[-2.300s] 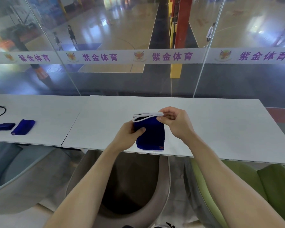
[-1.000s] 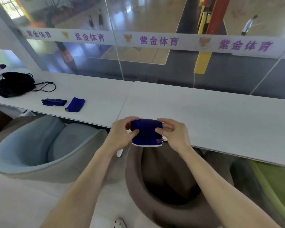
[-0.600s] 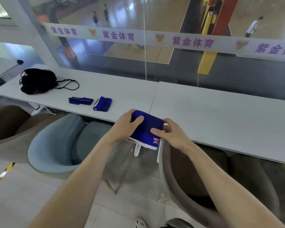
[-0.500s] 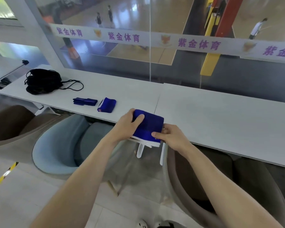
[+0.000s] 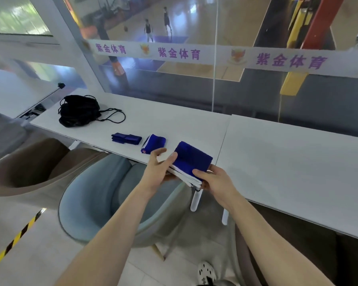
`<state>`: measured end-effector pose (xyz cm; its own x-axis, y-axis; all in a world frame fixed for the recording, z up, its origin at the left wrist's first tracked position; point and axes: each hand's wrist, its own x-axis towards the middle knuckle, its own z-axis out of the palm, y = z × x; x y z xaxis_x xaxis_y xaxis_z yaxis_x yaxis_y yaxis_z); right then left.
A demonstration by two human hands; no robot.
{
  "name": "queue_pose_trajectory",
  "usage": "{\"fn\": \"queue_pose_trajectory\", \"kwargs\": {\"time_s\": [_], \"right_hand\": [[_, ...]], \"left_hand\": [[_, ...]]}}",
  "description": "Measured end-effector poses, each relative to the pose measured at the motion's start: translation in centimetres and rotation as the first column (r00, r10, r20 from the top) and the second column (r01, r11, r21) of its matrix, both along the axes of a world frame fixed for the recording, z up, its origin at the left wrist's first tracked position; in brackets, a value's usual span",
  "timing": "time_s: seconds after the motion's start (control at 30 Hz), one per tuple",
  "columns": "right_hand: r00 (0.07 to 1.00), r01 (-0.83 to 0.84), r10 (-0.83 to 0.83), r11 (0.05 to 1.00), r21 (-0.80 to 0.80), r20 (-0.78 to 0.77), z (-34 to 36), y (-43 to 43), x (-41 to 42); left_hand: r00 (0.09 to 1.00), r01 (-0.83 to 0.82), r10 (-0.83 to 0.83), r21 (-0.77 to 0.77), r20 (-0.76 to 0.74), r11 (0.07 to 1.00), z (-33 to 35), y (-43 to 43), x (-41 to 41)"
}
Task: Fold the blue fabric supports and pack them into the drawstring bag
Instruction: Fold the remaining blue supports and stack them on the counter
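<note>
**Folded support held off the table edge, bag well away to the left**

At the near edge of the white table point(image 5: 277, 162), the person holds a folded blue support point(image 5: 191, 159) between both hands, partly out past the tabletop and over the chairs below.

What could go wrong, as I judge it: the fold is only pinched at its ends, so if either grip slackens during the carry, the layers could spring open or the whole bundle drop onto the grey-blue chair point(image 5: 103, 195). The white-trimmed edges already fan out a little at the near side, which suggests a loose fold.

The left hand point(image 5: 159, 168) is partly closed, its thumb lying on top of the fabric's left end and its fingers beneath. The right hand point(image 5: 213, 180) is curled round the near right corner, thumb pressing the white trim. The support lies directly between the two hands, touching both.

Two more folded pieces point(image 5: 153, 143) and point(image 5: 126, 138) rest on the table to the left. The black drawstring bag point(image 5: 79, 111) lies beyond them, well apart from the hands, its mouth not visibly open.
</note>
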<state>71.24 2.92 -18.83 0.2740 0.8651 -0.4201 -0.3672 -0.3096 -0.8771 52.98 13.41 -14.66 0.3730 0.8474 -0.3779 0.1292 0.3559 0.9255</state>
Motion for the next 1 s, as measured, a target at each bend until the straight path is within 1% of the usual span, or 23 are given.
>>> {"fn": "queue_pose_trajectory", "kwargs": {"time_s": [0.03,0.07,0.1,0.17,0.23,0.27,0.33,0.37,0.43,0.5,0.6,0.67,0.7,0.73,0.8,0.83,0.87,0.93,1.0], "right_hand": [[1.0,0.031,-0.031,0.999,0.009,-0.002,-0.3,0.8,-0.1],[0.998,0.052,-0.052,0.999,0.007,0.024,-0.6,1.4,-0.3],[0.996,0.058,-0.057,0.998,-0.005,0.07,-1.1,2.0,-0.5],[0.986,0.035,-0.027,0.998,-0.044,0.163,-1.9,3.0,-0.7],[0.968,0.044,-0.018,0.994,-0.097,0.252,-2.1,3.8,-0.7],[0.943,0.07,-0.024,0.989,-0.127,0.331,-2.2,4.2,-0.7],[0.854,0.118,-0.021,0.981,-0.154,0.52,-2.6,5.0,-0.6],[0.81,0.12,-0.014,0.982,-0.142,0.586,-3.0,5.5,-0.6],[0.743,0.086,0.008,0.991,-0.107,0.67,-3.7,6.6,-0.6],[0.689,0.044,0.05,0.993,-0.11,0.723,-4.3,7.9,-0.5],[0.663,0.065,0.03,0.993,-0.098,0.748,-3.7,10.0,-0.5],[0.628,0.096,-0.005,0.993,-0.071,0.778,-3.0,11.7,-0.8],[0.648,0.089,0.001,0.993,-0.077,0.761,-2.7,12.8,-1.1],[0.698,0.055,0.034,0.993,-0.101,0.715,-2.1,13.9,-1.6],[0.826,-0.001,0.098,0.985,-0.174,0.555,-1.8,16.2,-2.3],[0.87,-0.013,0.104,0.982,-0.189,0.482,-1.9,17.2,-2.5],[0.898,-0.019,0.096,0.984,-0.178,0.43,-2.1,17.9,-2.7],[0.916,0.003,0.051,0.991,-0.135,0.398,-2.9,18.7,-2.7],[0.929,0.088,-0.038,0.989,-0.121,0.368,-3.7,19.3,-2.1]], "left_hand": [[0.997,-0.016,0.024,-0.109,0.076,0.994,-0.6,0.4,0.0],[0.993,0.008,0.012,-0.161,0.121,0.987,-1.4,0.6,0.0],[0.993,0.022,0.0,-0.176,0.12,0.984,-2.2,0.7,-0.1],[0.998,0.004,0.008,-0.176,0.07,0.984,-3.2,1.1,-0.1],[0.999,-0.006,0.01,-0.133,0.03,0.991,-3.6,1.8,-0.1],[1.0,-0.003,0.002,-0.092,-0.012,0.996,-3.6,2.4,-0.1],[0.993,0.015,-0.012,0.023,-0.121,1.0,-3.6,3.8,-0.1],[0.987,0.025,-0.014,0.068,-0.161,0.997,-3.7,4.5,-0.2],[0.982,0.049,-0.024,0.129,-0.19,0.99,-3.9,6.0,-0.3],[0.981,0.078,-0.052,0.14,-0.185,0.987,-4.1,8.0,-0.6],[0.971,0.175,-0.148,0.136,-0.187,0.975,-4.7,11.1,-1.1],[0.953,0.229,-0.178,0.2,-0.246,0.953,-5.2,13.0,-1.3],[0.941,0.246,-0.168,0.257,-0.294,0.934,-5.5,13.9,-1.4],[0.928,0.267,-0.154,0.317,-0.339,0.91,-5.8,14.6,-1.4],[0.903,0.323,-0.155,0.395,-0.4,0.86,-6.4,15.6,-1.2],[0.894,0.352,-0.172,0.413,-0.413,0.84,-6.7,15.9,-1.1],[0.888,0.383,-0.196,0.431,-0.416,0.817,-7.2,16.2,-1.0],[0.881,0.439,-0.267,0.465,-0.389,0.769,-8.2,16.8,-1.1],[0.881,0.462,-0.332,0.458,-0.338,0.76,-8.8,17.6,-1.4]]}}
